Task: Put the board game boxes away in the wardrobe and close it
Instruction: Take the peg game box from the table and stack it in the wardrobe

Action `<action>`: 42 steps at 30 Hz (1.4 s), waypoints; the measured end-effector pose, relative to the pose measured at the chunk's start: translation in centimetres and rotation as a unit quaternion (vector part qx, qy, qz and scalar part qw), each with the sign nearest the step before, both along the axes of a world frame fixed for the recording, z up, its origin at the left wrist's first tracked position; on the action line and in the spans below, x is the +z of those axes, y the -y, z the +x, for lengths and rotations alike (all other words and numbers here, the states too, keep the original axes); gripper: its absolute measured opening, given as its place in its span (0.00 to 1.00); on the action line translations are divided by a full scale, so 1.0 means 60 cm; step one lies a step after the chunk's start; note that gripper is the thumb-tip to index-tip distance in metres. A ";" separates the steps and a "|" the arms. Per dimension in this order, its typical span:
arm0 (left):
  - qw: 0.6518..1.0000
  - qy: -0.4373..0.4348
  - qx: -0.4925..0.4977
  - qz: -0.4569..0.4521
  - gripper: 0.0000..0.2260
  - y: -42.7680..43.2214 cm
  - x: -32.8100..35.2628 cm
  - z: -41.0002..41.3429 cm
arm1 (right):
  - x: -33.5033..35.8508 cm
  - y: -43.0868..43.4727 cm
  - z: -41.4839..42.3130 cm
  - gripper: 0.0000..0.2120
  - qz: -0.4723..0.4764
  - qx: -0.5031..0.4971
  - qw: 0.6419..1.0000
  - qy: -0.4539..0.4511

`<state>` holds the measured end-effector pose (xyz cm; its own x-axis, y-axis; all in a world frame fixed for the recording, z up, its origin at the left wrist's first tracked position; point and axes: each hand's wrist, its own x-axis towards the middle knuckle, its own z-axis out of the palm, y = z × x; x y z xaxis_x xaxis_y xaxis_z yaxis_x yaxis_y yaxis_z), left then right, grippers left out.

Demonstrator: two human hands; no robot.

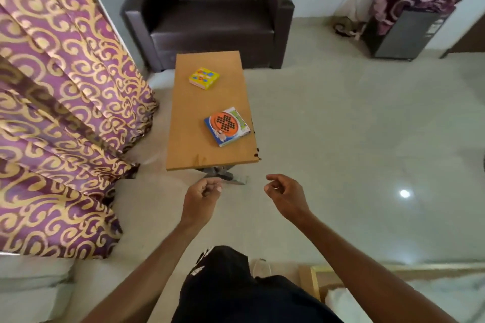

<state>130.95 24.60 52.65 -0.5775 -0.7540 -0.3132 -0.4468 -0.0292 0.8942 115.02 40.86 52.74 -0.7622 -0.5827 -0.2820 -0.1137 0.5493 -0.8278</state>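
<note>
Nearest, both hands hang over the floor just short of the surface's near edge — the left hand (pixel 201 194) curled into a loose fist holding nothing, the right hand (pixel 284 193) half curled with fingers bent, also holding nothing. On the wooden surface (pixel 189 144), the blue box with an orange disc (pixel 227 126) lies flat near the right edge. Farther along, well apart from it, sits the small yellow box (pixel 204 78). Beyond stands a dark armchair (pixel 210 16) — a purple and gold curtain (pixel 60 113) hangs at the left.
</note>
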 end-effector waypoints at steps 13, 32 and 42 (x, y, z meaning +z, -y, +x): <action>0.979 0.188 -0.084 -0.004 0.13 0.467 -0.182 -0.345 | -0.205 0.486 -0.310 0.15 0.108 0.013 0.991 0.083; 0.872 0.387 -0.297 -0.044 0.25 0.748 -0.539 -0.633 | -0.522 0.671 -0.462 0.15 0.165 -0.102 0.962 0.193; 0.932 0.232 -0.045 0.274 0.27 0.648 -0.501 -0.518 | -0.527 0.649 -0.495 0.28 0.162 0.048 0.980 0.104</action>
<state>99.87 -14.29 22.56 -0.3370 -0.3621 -0.8691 -0.8051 -0.3678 0.4654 85.29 1.91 21.14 -0.6145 -0.5037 -0.6072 -0.0260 0.7822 -0.6225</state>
